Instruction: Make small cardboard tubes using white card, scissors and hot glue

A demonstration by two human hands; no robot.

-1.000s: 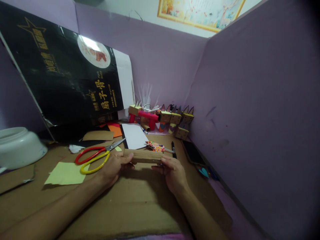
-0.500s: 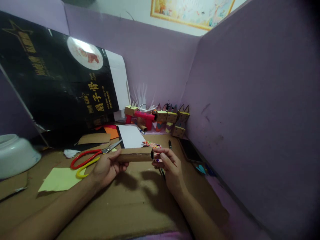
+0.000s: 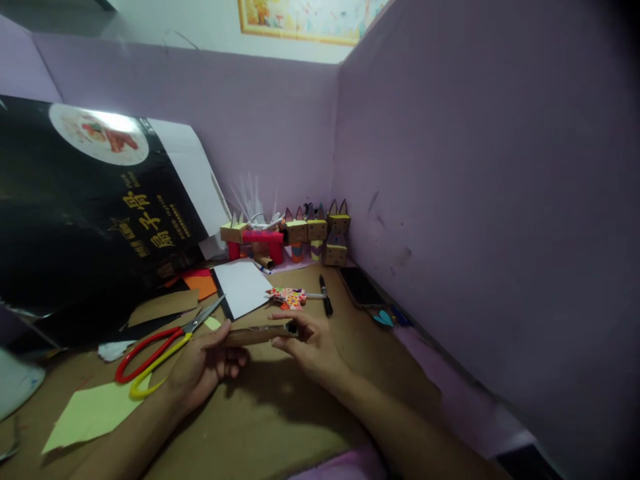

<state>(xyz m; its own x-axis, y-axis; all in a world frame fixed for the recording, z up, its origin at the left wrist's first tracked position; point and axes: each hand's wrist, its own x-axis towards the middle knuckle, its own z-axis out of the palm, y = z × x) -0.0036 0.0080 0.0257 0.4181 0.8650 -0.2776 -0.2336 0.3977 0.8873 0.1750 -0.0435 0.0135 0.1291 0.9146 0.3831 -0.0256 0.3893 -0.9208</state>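
your left hand (image 3: pixel 200 363) grips one end of a slim brown cardboard tube (image 3: pixel 255 335), thumb along the top; your right hand (image 3: pixel 313 350) has thumb and fingers bent around its dark, hollow end. you hold it roughly level above a bench (image 3: pixel 260 433) covered in brown cardboard, with lilac walls (image 3: pixel 280 113) rising behind and to the right.

Probably a home craft corner: scissors (image 3: pixel 188 328), yellow paper (image 3: pixel 93 413), eared cardboard figures (image 3: pixel 297 231), a framed picture (image 3: pixel 305 23).
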